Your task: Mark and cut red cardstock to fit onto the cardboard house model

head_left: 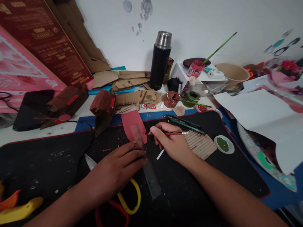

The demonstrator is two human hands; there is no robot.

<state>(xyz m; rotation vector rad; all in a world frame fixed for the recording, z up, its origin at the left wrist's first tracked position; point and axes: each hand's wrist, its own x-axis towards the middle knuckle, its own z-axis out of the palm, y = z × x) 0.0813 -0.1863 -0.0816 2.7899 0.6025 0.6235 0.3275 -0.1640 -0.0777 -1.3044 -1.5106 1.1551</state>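
Observation:
My left hand (118, 164) lies palm down with its fingers stretched over a clear ruler (151, 179), pressing on it. The ruler's far end rests on a piece of red paper (130, 124). Just right of the paper, my right hand (171, 138) pinches a red and black pencil (174, 133), its tip at the paper's edge beside the ruler. Scissors (139, 195) with yellow and red handles lie partly under my left hand and forearm. A thin white strip (161, 154) is below my right hand, and ridged corrugated cardboard (201, 144) shows beyond its wrist.
On the black mat (47, 164) are a dark utility knife (187, 124) and a dish of green paint (223, 144). Behind stand open paint jars (171, 100), a black thermos (161, 63) and brown folded cardboard pieces (103, 105). White paper (265, 113) lies at right.

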